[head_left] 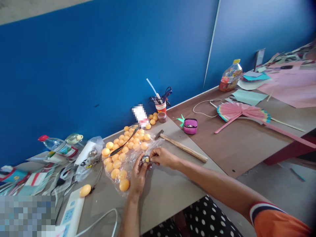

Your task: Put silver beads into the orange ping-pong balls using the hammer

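A small shiny silver ball (145, 159) with a yellowish patch on it sits in the fingers of my left hand (138, 176), which is closed around it. My right hand (161, 157) is pinched at the ball's right side; whatever its fingertips hold, if anything, is too small to make out. Behind both hands lies a clear plastic bag (134, 154) with many orange balls (122, 156), like table tennis balls. A dark strap (124, 142) crosses over them. A hammer (184, 147) with a wooden handle rests just beyond my right hand.
At left are a power strip (71, 210), a loose orange ball (85, 190), cables and a lying plastic bottle (59, 146). A cup of tools (161, 107) stands by the blue wall. Rightward are a purple box (190, 126), a pink paper fan (243, 113) and an oil bottle (230, 77).
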Motion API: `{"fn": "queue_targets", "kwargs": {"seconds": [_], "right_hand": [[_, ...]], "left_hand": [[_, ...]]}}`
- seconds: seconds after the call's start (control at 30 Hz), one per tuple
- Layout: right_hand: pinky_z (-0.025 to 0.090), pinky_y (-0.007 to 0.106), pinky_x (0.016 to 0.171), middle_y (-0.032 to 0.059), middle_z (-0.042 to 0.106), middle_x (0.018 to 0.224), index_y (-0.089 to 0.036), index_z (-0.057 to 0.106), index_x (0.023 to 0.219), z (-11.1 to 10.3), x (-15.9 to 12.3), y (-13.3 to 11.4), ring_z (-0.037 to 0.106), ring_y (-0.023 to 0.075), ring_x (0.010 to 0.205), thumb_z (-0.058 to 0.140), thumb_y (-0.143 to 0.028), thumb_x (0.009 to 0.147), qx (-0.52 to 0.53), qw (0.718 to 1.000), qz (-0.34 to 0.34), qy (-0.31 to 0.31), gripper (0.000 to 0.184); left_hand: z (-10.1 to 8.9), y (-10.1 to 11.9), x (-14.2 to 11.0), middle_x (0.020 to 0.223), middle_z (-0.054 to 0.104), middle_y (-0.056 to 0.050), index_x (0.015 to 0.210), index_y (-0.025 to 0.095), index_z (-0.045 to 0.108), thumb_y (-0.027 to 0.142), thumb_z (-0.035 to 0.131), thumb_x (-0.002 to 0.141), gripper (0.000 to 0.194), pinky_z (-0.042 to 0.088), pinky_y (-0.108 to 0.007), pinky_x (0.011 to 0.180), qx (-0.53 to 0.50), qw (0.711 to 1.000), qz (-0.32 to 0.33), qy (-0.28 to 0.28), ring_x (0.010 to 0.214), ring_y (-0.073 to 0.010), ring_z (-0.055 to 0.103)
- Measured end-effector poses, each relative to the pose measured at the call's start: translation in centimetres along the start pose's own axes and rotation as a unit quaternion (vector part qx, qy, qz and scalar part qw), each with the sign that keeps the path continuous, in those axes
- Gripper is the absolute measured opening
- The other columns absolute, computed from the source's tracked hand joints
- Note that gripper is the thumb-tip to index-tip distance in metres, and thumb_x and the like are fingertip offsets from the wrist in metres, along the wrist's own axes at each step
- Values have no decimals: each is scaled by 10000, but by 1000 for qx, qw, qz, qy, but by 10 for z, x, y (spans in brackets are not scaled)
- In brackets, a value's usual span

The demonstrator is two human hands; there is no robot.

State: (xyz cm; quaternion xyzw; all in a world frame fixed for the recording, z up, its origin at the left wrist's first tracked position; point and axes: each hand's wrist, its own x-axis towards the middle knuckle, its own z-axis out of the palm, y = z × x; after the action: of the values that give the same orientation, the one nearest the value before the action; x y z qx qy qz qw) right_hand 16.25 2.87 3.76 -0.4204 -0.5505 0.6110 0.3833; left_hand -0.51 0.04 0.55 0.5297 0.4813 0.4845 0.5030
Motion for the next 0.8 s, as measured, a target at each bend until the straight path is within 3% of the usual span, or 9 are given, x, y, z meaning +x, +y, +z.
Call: {"fn": "queue_targets", "kwargs": {"seconds": [0.37,0.57,0.67,0.8], "right_hand": [[333,201,461,-67,498,431,-183,452,645,5,4,9,465,88,432,558,-78,673,-7,999,4,46,152],[342,214,474,-56,519,542,-163,523,729,-7,7,0,442,81,460,580,-132,686,77,997,-17,11,78],[341,213,498,-46,526,561,-159,568,700,-17,9,0,438,85,495,572,-100,680,-54,998,-38,-16,62],[416,246,654,20,643,700,-154,644,699,-20,8,11,558,149,686,563,-50,678,-296,948,-111,-34,133]], "left_hand": [[3,6,-1,1303,587,-99,1223,246,608,409,678,776,481,503,-402,912,34,999,6,12,1161,-298,566],[5,13,0,1166,639,-84,1208,252,602,401,675,783,456,536,-321,768,-116,993,-10,12,922,-210,644],[5,16,1,1004,664,-51,1209,252,591,366,691,776,459,537,-301,730,-182,983,-15,28,781,-156,643],[4,19,2,944,657,-40,1183,237,602,363,725,740,477,539,-316,725,-208,977,-20,31,733,-147,631]]}}
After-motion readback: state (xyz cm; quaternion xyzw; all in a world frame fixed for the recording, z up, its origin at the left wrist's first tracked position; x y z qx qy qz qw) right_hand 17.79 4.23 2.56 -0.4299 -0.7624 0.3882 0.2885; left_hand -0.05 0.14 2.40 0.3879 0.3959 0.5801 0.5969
